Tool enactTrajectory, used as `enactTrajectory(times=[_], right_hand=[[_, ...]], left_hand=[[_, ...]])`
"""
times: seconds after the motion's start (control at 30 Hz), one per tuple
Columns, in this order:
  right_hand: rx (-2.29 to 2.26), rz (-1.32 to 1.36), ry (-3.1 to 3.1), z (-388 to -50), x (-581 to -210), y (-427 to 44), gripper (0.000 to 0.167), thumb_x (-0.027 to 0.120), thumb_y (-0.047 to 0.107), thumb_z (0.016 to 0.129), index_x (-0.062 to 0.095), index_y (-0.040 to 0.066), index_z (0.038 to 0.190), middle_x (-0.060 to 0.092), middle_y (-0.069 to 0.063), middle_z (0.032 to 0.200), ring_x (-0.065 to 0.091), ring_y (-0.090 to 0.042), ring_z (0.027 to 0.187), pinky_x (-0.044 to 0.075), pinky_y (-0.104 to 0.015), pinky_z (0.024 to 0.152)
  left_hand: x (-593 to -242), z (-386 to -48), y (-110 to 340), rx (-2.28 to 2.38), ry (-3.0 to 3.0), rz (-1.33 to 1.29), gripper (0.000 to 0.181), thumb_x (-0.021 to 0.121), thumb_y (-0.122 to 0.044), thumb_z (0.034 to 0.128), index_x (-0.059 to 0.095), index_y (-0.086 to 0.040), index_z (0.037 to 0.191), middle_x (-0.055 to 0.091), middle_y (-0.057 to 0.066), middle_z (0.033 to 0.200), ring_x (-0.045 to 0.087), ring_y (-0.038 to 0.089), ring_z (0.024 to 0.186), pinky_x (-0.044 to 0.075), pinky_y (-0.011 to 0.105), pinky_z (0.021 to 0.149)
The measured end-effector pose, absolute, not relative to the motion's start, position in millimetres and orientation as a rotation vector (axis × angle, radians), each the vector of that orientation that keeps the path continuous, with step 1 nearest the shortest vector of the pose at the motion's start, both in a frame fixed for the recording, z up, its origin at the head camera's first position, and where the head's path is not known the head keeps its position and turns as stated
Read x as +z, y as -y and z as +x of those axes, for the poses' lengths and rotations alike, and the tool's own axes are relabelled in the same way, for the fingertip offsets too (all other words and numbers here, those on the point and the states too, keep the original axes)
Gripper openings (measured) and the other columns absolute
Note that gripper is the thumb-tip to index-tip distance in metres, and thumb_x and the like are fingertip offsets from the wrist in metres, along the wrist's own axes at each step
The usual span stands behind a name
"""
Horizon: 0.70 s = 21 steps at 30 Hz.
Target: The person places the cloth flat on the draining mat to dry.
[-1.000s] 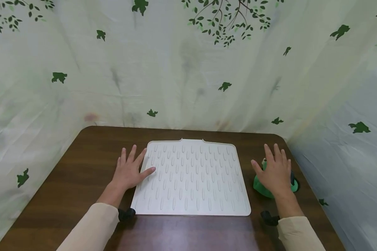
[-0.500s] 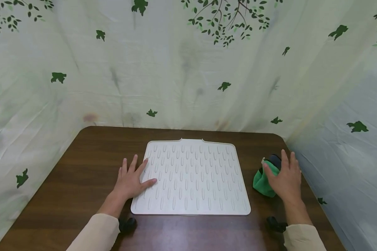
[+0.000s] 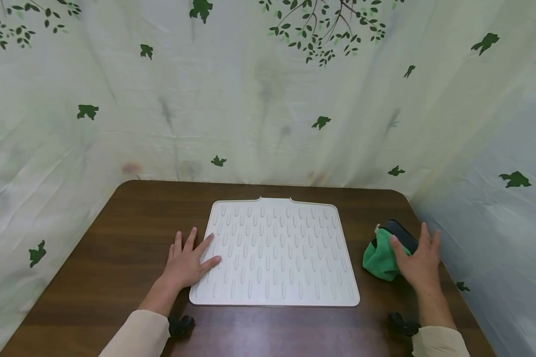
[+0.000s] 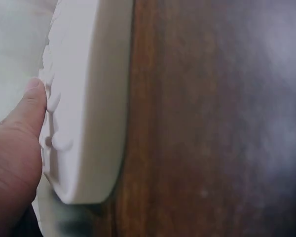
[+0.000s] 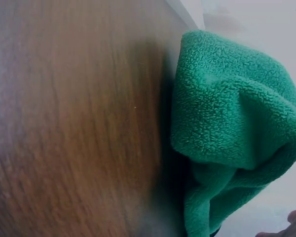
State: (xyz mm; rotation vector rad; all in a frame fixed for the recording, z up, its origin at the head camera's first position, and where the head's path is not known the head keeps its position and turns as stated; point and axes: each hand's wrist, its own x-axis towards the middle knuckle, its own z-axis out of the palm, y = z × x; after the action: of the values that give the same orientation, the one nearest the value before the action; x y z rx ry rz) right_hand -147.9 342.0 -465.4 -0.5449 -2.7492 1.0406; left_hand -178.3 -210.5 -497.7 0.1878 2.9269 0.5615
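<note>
A white board [image 3: 274,255] with rows of raised oval ridges lies flat in the middle of the table. My left hand [image 3: 183,266] is at its left edge, fingers straight and spread, the thumb and forefinger over the surface. The left wrist view shows the thumb [image 4: 32,106] against the board's thick side [image 4: 106,98]. To the right, a crumpled green terry cloth [image 3: 379,260] lies beside a dark, rounded, elongated object [image 3: 402,234], its kind unclear. My right hand [image 3: 420,265] is just right of both, fingers extended; whether its thumb touches the cloth I cannot tell.
The brown wooden table [image 3: 272,332] has rounded far corners. A pale curtain [image 3: 250,99] printed with leaves hangs behind it and along both sides. The right hand is near the table's right edge. A black wrist camera [image 3: 180,326] sits under the left wrist.
My right hand has moved right and a little nearer me, uncovering the green cloth and dark object. The left hand has slid slightly nearer me along the board's edge.
</note>
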Motion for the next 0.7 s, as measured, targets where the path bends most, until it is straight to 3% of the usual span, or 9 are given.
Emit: enactTrajectory(times=[0.3, 0.7], right_hand=[[1.069, -0.569, 2.804, -151, -470, -343, 0.103, 0.052, 0.063, 0.098, -0.014, 0.018, 0.164, -0.031, -0.019, 0.166, -0.015, -0.059, 0.152, 0.015, -0.084, 0.11], [0.973, -0.457, 2.982, -159, -478, -334, 0.122, 0.065, 0.067, 0.088, -0.013, 0.012, 0.163, -0.026, -0.031, 0.164, -0.012, -0.065, 0.149, 0.012, -0.085, 0.108]], left_hand=[[-496, -177, 211, 0.576, -2.858, 0.174, 0.076, 0.049, -0.061, 0.101, 0.026, -0.023, 0.163, 0.005, 0.028, 0.169, -0.004, 0.06, 0.152, 0.0, 0.077, 0.118], [-504, -178, 214, 0.676, -2.823, 0.141, 0.084, 0.046, -0.064, 0.1001, 0.016, -0.019, 0.165, -0.003, 0.025, 0.171, -0.015, 0.054, 0.154, -0.013, 0.073, 0.119]])
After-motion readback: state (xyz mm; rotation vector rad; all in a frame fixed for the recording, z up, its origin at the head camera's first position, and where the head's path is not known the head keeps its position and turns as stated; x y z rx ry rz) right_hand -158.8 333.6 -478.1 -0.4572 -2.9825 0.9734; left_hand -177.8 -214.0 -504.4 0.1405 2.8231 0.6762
